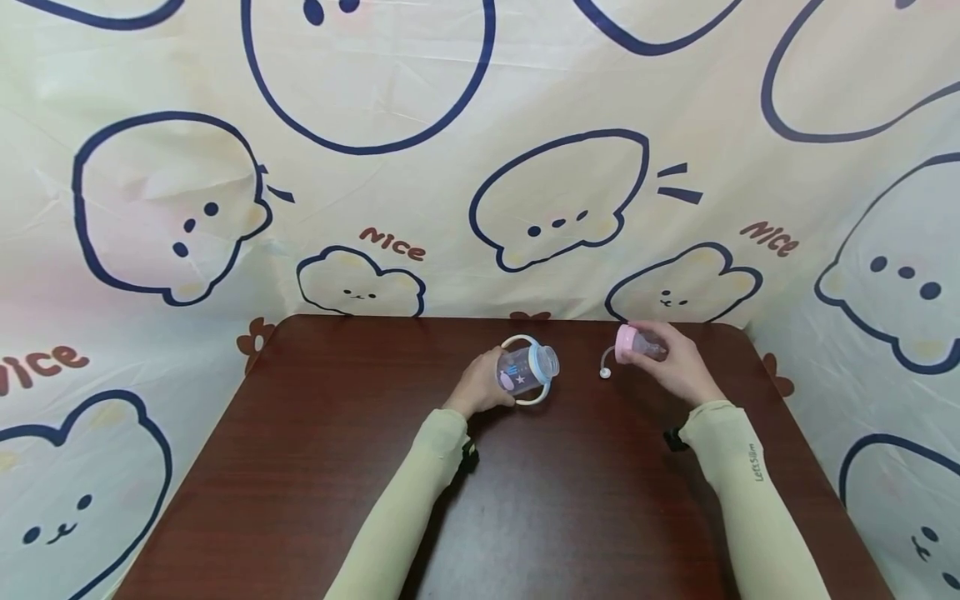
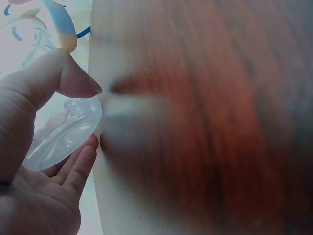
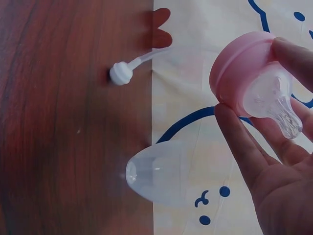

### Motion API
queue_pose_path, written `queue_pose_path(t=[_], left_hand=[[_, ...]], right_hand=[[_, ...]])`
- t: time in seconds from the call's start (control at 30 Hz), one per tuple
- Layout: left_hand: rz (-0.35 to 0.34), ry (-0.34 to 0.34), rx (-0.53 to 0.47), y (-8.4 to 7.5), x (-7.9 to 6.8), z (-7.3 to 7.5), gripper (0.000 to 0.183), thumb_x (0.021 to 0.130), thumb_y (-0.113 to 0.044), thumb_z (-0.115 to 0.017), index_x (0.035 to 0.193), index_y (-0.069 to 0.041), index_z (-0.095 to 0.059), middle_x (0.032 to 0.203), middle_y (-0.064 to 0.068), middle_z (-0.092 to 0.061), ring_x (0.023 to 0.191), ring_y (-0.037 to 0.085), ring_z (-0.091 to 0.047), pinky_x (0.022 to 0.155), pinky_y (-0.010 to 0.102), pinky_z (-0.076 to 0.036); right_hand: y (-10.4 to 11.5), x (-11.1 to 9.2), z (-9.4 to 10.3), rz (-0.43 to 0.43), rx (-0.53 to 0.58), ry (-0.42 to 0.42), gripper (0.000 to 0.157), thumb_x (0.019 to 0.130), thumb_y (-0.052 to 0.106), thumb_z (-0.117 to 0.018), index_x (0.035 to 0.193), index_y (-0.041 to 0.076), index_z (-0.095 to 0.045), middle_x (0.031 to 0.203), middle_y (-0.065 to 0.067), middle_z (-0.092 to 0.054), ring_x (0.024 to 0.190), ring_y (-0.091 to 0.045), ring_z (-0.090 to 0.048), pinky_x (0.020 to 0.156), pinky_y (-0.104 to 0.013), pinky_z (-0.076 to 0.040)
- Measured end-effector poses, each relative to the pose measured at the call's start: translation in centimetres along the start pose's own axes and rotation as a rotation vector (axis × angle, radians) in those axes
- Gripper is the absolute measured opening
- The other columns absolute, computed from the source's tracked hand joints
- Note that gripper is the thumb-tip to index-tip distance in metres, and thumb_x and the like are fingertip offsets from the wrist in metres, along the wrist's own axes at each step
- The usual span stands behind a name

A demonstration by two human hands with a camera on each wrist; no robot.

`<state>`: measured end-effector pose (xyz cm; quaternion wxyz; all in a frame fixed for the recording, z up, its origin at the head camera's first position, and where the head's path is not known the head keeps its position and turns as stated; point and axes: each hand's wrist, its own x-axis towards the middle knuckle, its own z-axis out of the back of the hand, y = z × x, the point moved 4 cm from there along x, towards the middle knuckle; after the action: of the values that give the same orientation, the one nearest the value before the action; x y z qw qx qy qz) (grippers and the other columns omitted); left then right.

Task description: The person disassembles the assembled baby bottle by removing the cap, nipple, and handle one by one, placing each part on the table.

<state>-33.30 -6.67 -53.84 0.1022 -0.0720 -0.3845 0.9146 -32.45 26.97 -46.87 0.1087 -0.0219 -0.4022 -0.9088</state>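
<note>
My left hand (image 1: 480, 385) grips a clear baby bottle (image 1: 519, 372) near its base, tilted so the uncapped neck points right. The bottle wears a blue collar with two cream-and-blue handles (image 1: 534, 400). In the left wrist view, thumb and fingers curl around the bottle's rounded clear base (image 2: 63, 132). On the right, my right hand (image 1: 684, 362) pinches a pink screw ring (image 3: 237, 68) fitted with a clear nipple (image 3: 276, 95). The nipple's tip points back toward the palm. From the ring's other side a thin straw with a white weighted ball (image 3: 121, 73) hangs leftward.
A translucent dome cap (image 3: 156, 171) stands near the table's far edge in the right wrist view. The dark brown wooden table (image 1: 315, 467) meets a cream curtain (image 1: 442, 192) printed with blue-outlined cartoon faces at its back and sides.
</note>
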Motion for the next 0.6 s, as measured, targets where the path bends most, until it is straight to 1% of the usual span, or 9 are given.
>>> queue_pose_path(t=[0.23, 0.47, 0.6], left_hand=[[-0.014, 0.002, -0.008, 0.1, 0.0, -0.1, 0.098, 0.059, -0.006, -0.099, 0.144, -0.009, -0.05, 0.128, 0.009, -0.064, 0.114, 0.027, -0.059, 0.096, 0.044, -0.056], [-0.03, -0.028, 0.045, 0.1, 0.1, 0.2, 0.095, 0.06, -0.009, -0.099, 0.141, -0.004, -0.051, 0.127, 0.014, -0.064, 0.114, 0.031, -0.06, 0.102, 0.047, -0.051], [-0.016, -0.014, 0.028, 0.2, 0.0, 0.1, 0.098, 0.062, -0.009, -0.099, 0.145, -0.004, -0.048, 0.131, 0.014, -0.062, 0.117, 0.031, -0.058, 0.104, 0.048, -0.051]], right_hand=[[-1.1, -0.8, 0.5, -0.01, -0.031, 0.008, 0.065, 0.093, 0.042, -0.076, 0.148, 0.015, -0.053, 0.147, -0.02, -0.054, 0.123, -0.04, -0.054, 0.103, -0.064, -0.048], [-2.2, -1.6, 1.1, -0.021, -0.059, 0.006, 0.067, 0.093, 0.044, -0.076, 0.148, 0.014, -0.053, 0.147, -0.02, -0.054, 0.122, -0.04, -0.055, 0.102, -0.064, -0.049], [-2.8, -1.9, 1.4, -0.027, -0.068, 0.001, 0.066, 0.094, 0.043, -0.075, 0.148, 0.013, -0.053, 0.148, -0.021, -0.053, 0.123, -0.042, -0.055, 0.103, -0.065, -0.048]])
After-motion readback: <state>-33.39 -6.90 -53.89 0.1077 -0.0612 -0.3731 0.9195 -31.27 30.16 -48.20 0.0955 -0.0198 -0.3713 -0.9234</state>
